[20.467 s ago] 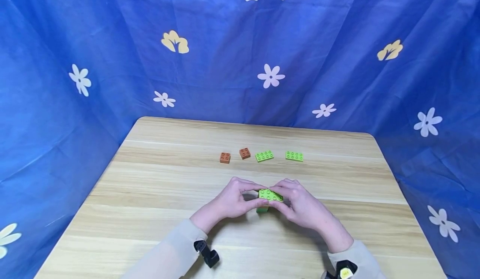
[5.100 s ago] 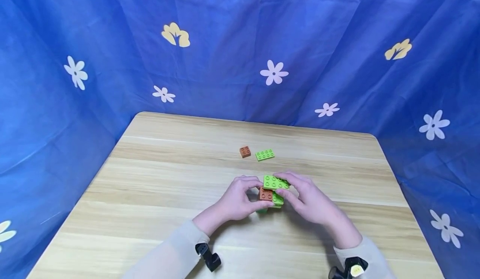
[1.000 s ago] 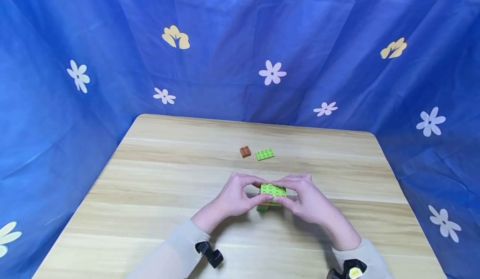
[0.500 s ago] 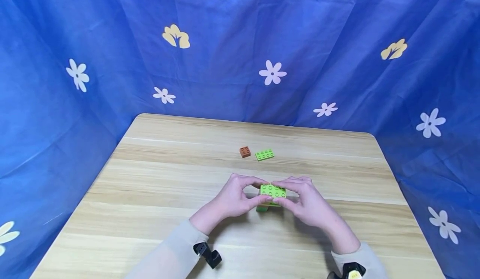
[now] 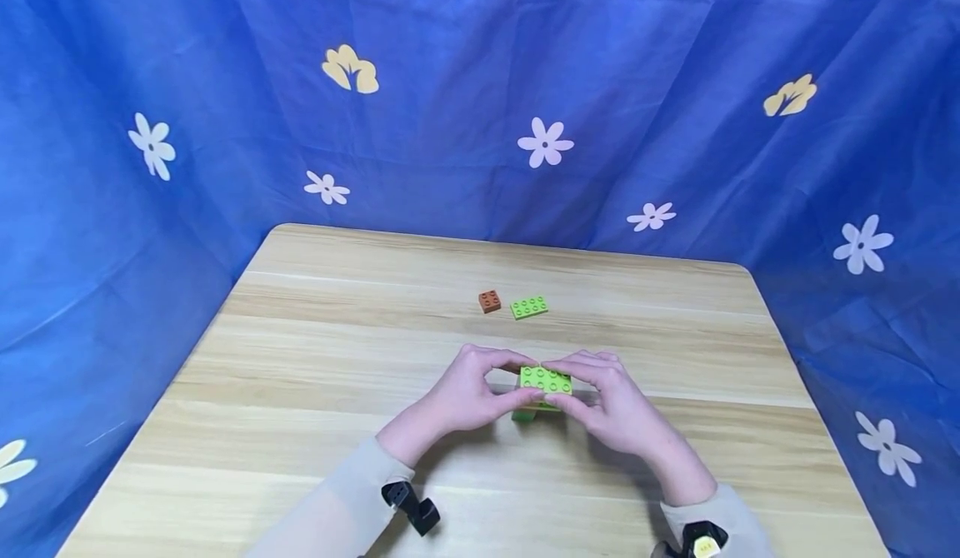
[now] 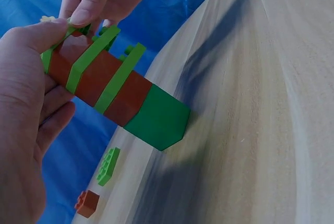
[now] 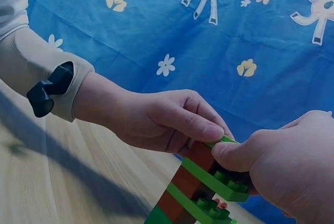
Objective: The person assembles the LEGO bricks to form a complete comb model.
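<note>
A tower of toy building bricks stands on the table between both hands. At its foot is a dark green brick (image 6: 159, 117); above it, brown bricks (image 6: 129, 97) alternate with thin lime green plates (image 6: 94, 57) that jut out toward the right hand's side. The left hand (image 5: 468, 391) pinches the left end of the top lime plate (image 5: 542, 380), thumb at the near edge and fingers at the far edge. At its other end the right hand (image 5: 611, 396) grips the same plate, thumb in front. The two thumb tips nearly meet over the tower, hiding part of its upper layers in the head view.
Farther back on the wooden table (image 5: 337, 325) lie one loose brown brick (image 5: 490, 301) and, to its right, a loose lime plate (image 5: 529, 307). A blue patterned curtain (image 5: 450, 125) hangs behind the table and at its sides.
Since the earliest frame, one brown brick and one lime plate have left the back row and joined the tower. Five seconds ago the right hand held that plate raised; now it lies on top.
</note>
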Action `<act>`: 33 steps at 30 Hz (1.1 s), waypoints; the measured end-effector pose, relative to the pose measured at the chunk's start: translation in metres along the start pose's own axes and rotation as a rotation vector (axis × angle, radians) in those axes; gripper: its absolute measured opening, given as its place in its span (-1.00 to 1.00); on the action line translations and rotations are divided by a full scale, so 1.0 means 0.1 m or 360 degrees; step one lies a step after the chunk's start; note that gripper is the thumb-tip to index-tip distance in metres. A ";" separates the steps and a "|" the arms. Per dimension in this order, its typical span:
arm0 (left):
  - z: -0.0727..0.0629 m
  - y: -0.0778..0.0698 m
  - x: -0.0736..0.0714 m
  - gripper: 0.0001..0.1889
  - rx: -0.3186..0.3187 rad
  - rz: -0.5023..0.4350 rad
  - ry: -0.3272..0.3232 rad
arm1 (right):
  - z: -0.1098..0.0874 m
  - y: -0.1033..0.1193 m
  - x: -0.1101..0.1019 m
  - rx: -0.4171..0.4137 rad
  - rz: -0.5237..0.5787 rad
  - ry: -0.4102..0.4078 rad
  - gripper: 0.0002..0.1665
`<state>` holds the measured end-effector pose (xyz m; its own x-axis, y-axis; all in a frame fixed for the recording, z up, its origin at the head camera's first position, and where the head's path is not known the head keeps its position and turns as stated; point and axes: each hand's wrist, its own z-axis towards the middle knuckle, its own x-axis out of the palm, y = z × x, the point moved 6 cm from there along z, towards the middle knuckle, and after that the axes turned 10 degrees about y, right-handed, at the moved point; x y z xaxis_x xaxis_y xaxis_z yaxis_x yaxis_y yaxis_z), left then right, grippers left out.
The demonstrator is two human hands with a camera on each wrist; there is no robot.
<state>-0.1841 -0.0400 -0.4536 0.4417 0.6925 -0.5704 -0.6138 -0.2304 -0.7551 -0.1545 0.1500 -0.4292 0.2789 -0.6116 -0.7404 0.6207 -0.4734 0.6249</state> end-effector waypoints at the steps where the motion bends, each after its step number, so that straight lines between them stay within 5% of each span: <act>1: 0.00 0.00 -0.01 -0.65 0.0008 -0.0006 -0.0004 | 0.00 0.00 0.00 -0.0005 0.0005 0.0001 -0.50; 19: -0.05 0.00 -0.08 -0.59 0.0002 -0.0038 0.0071 | 0.01 -0.01 0.01 -0.0010 0.0010 0.0032 -0.49; 33: -0.04 0.16 -0.31 -0.53 -0.0083 0.0019 -0.0016 | 0.00 -0.01 0.02 -0.0006 -0.0027 0.0011 -0.49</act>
<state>-0.2044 -0.0677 -0.4492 0.4276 0.6964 -0.5764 -0.5840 -0.2739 -0.7642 -0.1550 0.1495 -0.4310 0.2737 -0.5990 -0.7525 0.6283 -0.4810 0.6115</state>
